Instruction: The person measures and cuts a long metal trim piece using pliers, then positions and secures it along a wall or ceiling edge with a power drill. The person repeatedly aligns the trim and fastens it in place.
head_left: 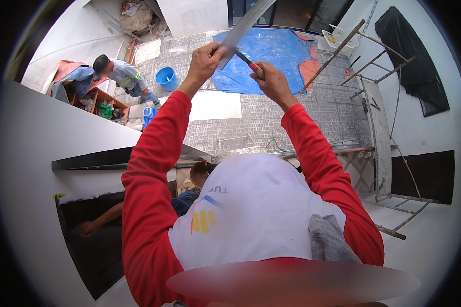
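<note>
Both my arms, in red sleeves, reach up and forward. Pinched by its lower end in my left hand [206, 60] is a long flat metal blade [247, 29], slanting up to the right. My right hand [275, 84] is closed round the red and black handle of a narrow hand tool, which looks like a scraper [245, 57]. The scraper's far end meets the flat blade near my left fingers; its tip is hidden against the metal, so its exact shape cannot be made out.
A blue tarp [266, 64] covers part of the tiled floor beyond my hands. A blue bucket [166, 79] and a bending co-worker [129, 77] are at left. Metal scaffolding [372, 66] stands at right. Below left, another person's hand [89, 228] touches a dark panel [95, 256].
</note>
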`<move>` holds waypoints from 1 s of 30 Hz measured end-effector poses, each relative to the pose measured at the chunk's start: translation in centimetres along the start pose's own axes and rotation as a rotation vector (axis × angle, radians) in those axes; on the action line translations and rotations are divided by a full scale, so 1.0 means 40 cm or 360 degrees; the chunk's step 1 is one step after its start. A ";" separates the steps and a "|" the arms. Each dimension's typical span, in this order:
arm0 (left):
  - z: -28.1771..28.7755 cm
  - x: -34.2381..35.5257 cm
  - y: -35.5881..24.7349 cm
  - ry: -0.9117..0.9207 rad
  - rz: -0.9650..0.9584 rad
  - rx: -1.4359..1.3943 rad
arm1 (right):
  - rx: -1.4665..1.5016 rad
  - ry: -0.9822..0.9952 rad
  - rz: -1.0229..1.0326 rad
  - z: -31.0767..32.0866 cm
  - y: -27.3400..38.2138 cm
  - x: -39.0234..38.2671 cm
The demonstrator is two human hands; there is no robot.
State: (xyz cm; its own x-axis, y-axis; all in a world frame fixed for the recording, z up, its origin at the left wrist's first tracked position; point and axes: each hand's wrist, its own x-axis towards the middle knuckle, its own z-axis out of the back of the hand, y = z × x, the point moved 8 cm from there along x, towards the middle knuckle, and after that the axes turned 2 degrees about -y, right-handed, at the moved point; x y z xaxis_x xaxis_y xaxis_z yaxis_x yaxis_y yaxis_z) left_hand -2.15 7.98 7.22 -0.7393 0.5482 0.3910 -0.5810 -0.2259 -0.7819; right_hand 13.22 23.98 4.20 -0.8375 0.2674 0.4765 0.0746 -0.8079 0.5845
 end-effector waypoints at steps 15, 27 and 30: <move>-0.053 0.039 0.024 0.0447 0.0106 -0.0748 | 0.0294 0.0123 0.0094 -0.004 -0.059 0.047; -0.042 0.041 0.064 0.0548 0.0129 -0.0537 | 0.0094 0.0122 0.0050 0.000 -0.072 0.049; -0.026 0.048 0.063 0.0332 0.0095 -0.0515 | 0.0162 0.0101 0.0055 0.005 -0.072 0.047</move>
State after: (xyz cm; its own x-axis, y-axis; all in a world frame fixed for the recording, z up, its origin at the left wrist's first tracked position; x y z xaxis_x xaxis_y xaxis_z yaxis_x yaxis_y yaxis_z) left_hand -4.68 9.30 5.51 -0.6642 0.7013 0.2589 -0.3767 -0.0148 -0.9262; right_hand 11.55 26.90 3.53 -0.8658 0.2042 0.4568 0.1557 -0.7577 0.6338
